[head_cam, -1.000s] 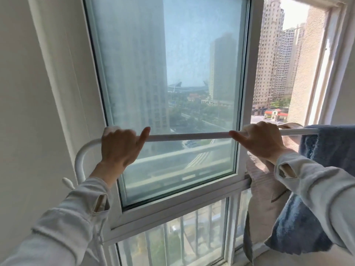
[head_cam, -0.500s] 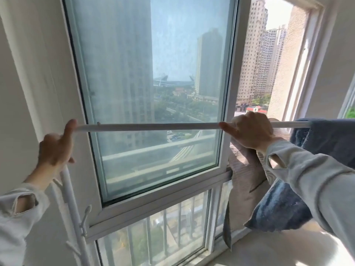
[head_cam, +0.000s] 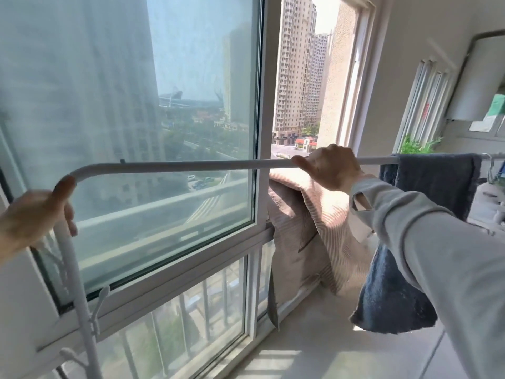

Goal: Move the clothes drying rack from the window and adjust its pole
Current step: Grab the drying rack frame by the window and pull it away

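A white clothes drying rack stands in front of the window (head_cam: 164, 105). Its top pole (head_cam: 185, 166) runs level across the view and bends down at the left into an upright post (head_cam: 72, 263) with small hooks (head_cam: 99, 302). My left hand (head_cam: 32, 217) grips the bend at the post's top. My right hand (head_cam: 328, 166) is closed around the top pole further right. A beige striped cloth (head_cam: 306, 242) hangs from the pole under my right hand. Beside it a dark blue towel (head_cam: 437, 192) is draped over the pole.
The window frame and sill (head_cam: 175, 272) sit just behind the rack, with railing bars (head_cam: 191, 318) below. The pale floor (head_cam: 328, 351) lies at the lower right. A plant (head_cam: 415, 144), a white wall unit (head_cam: 475, 77) and hangers (head_cam: 492, 170) are at the far right.
The view has swung right and the rack sits further from the glass. My left hand has slid from the top pole down to the corner bend. My right hand keeps its grip.
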{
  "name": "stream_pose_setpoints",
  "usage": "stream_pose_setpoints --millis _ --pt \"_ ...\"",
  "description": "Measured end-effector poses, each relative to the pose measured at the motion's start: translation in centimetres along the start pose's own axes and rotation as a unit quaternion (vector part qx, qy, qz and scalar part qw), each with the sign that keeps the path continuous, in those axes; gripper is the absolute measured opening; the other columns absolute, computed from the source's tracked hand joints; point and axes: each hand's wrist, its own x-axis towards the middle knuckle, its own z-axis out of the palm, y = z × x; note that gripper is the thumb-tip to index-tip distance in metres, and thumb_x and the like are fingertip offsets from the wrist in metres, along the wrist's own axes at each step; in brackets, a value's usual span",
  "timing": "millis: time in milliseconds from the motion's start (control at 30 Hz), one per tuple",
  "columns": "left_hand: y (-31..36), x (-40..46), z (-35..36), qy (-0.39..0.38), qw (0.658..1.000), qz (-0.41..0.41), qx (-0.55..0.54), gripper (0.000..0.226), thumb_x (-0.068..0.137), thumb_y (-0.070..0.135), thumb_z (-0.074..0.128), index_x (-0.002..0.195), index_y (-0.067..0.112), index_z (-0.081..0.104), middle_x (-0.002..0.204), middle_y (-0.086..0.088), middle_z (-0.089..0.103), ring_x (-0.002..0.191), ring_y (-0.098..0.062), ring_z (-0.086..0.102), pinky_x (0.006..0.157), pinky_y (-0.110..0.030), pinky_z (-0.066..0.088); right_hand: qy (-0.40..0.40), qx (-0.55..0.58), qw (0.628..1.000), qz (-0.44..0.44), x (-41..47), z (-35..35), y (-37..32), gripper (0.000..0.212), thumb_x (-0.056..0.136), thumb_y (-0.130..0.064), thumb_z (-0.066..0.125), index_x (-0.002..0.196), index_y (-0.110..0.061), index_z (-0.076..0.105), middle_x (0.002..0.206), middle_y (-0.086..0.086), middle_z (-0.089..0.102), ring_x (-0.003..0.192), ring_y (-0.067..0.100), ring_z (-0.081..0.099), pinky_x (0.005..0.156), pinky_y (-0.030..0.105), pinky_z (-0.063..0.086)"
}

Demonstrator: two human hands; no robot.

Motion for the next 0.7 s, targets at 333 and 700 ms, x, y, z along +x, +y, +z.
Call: stream_pose_setpoints --millis 333,700 --pt "5.9 -9.4 6.3 -0.099 0.987 0.081 0.102 0.079 0.073 0.091 0.055 0.07 0.016 0.081 0.064 -0.01 0.079 0.055 -0.033 0.078 0.067 -0.044 0.063 -0.024 -0.018 0.992 0.125 -0.3 2.0 5.1 0.076 0.097 -0.062 0.013 0.048 -0.012 0.044 0.041 0.006 0.039 0.039 0.018 0.04 0.051 0.028 0.03" --pt "13.9 -15.8 17.3 -0.159 0.965 0.184 0.096 0.059 0.095 0.055 0.06 0.067 0.004 0.072 0.05 -0.007 0.072 0.046 -0.026 0.075 0.045 -0.035 0.062 0.006 0.008 0.978 0.21 -0.1 3.3 5.8 0.063 0.091 -0.041 0.02 0.066 0.0 0.06 0.048 0.007 0.043 0.045 0.023 0.043 0.055 0.032 0.033"
